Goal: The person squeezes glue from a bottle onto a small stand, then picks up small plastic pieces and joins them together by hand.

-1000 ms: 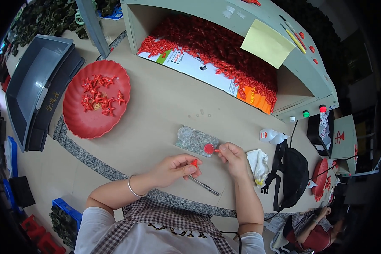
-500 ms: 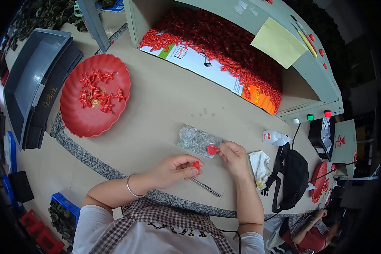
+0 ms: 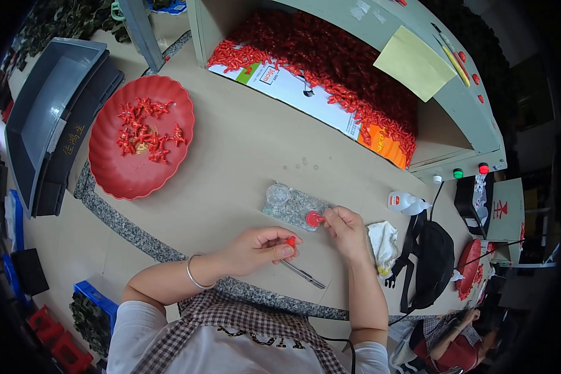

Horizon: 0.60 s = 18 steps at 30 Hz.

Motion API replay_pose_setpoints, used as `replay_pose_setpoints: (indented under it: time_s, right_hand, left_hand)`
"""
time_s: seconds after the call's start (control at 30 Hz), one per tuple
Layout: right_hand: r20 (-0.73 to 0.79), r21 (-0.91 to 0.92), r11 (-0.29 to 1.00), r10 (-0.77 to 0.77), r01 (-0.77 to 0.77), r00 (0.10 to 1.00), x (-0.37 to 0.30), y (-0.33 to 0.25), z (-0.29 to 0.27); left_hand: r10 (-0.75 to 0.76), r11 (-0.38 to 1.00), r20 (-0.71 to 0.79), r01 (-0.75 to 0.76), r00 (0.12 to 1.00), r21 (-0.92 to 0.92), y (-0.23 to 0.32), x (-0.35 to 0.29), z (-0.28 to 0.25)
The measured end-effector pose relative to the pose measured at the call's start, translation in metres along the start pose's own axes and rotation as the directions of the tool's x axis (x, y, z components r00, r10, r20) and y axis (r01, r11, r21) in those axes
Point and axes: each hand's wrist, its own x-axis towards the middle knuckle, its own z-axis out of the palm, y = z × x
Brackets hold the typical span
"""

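Observation:
My left hand (image 3: 255,249) pinches a small red plastic piece (image 3: 290,241) between thumb and fingertips, just above the table. My right hand (image 3: 346,232) holds a thin tool whose tip reaches into a small red cap (image 3: 311,218). The cap rests on a clear plastic bag (image 3: 292,207) with a small clear round lid (image 3: 277,195) at its left end. Metal tweezers (image 3: 302,273) lie on the table below my left fingers.
A red scalloped plate (image 3: 115,174) with several red pieces sits at the left, beside stacked grey bins (image 3: 43,118). A heap of red pieces (image 3: 330,62) fills the green cabinet at the back. A white glue bottle (image 3: 402,201), rag (image 3: 380,244) and black bag (image 3: 433,258) lie to the right.
Both hands stay almost in place. My right hand has edged slightly left, bringing the tool tip closer into the red cap. The view has shifted a little.

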Motion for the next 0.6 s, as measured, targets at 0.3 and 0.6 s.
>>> replay_pose_setpoints:
  time_s: [0.3,0.6]
  right_hand:
    - [-0.012,-0.025,0.999,-0.037,0.037,0.999,-0.0004,0.0010,0.0005]
    - [-0.017,0.028,0.999,-0.046,0.047,0.999,-0.0012,-0.0003,0.0006]
  left_hand:
    - [0.002,1.000,0.005,-0.002,1.000,0.000,0.0015,0.0001,0.0005]
    - [-0.045,0.997,0.023,0.046,0.999,-0.059,0.0037,-0.0013,-0.0003]
